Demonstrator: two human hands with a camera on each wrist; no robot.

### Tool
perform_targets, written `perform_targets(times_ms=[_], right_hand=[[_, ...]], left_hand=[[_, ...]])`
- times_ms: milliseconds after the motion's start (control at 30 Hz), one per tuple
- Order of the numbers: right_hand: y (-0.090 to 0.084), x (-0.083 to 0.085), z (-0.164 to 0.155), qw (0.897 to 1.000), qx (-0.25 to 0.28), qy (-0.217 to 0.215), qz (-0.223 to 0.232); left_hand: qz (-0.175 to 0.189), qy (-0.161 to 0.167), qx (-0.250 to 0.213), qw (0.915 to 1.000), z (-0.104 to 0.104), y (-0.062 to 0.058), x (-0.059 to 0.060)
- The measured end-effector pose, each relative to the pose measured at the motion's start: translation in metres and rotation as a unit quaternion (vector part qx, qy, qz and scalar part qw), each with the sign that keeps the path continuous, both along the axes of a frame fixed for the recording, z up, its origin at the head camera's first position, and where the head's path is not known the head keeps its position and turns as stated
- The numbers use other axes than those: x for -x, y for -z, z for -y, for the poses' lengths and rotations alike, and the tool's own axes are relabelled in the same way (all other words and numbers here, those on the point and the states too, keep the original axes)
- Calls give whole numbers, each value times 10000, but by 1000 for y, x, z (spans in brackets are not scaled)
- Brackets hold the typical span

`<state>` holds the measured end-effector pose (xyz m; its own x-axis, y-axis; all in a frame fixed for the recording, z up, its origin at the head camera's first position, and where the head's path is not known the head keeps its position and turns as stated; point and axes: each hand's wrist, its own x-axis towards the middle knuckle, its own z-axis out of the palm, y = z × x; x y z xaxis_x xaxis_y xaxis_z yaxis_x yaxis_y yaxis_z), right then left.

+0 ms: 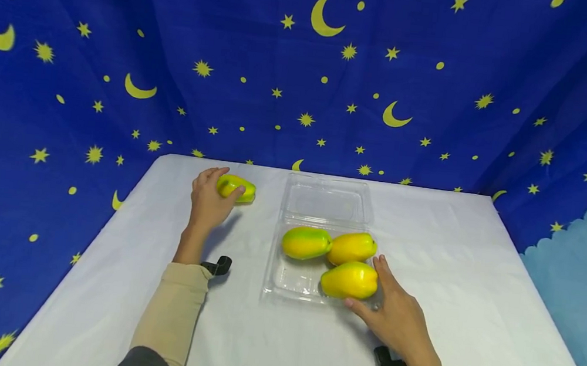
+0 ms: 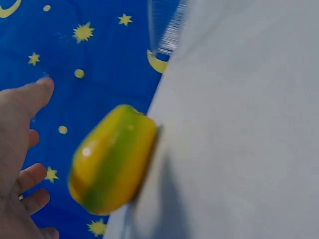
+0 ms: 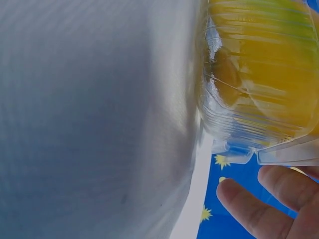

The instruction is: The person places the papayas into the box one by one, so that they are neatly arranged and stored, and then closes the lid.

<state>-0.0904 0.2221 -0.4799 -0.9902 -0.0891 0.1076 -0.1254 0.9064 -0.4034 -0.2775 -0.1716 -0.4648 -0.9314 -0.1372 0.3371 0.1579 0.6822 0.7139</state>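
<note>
My left hand (image 1: 217, 186) reaches to the far left part of the white table (image 1: 235, 342), fingers spread about a yellow-green fruit (image 1: 240, 189). In the left wrist view that fruit (image 2: 112, 159) lies on the cloth a little apart from the palm and thumb of the left hand (image 2: 20, 149). A clear plastic tray (image 1: 283, 288) holds three such fruits: one greenish (image 1: 306, 243), one behind (image 1: 352, 247), one in front (image 1: 350, 280). My right hand (image 1: 374, 292) lies straight-fingered beside the front fruit. The right wrist view shows the tray wall (image 3: 224, 124) and fingers (image 3: 264, 209) just off it.
The tray's clear hinged lid (image 1: 323, 200) lies open flat behind it. A blue cloth with yellow moons and stars (image 1: 303, 78) hangs round the back and sides. Bare white cloth stretches to the right (image 1: 475, 283) and along the front.
</note>
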Motion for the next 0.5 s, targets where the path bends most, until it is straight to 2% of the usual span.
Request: perform_targets(times_ms=[133, 367, 500], right_hand=[[0, -1, 0, 10000, -2, -22, -54], [0, -1, -1, 9999, -21, -2, -136], [1, -1, -1, 9999, -11, -7, -129]], left_hand=[[233, 76, 106, 9996, -2, 9, 2], [75, 202, -63, 9997, 1, 17, 5], [145, 255, -166, 9994, 3, 21, 6]])
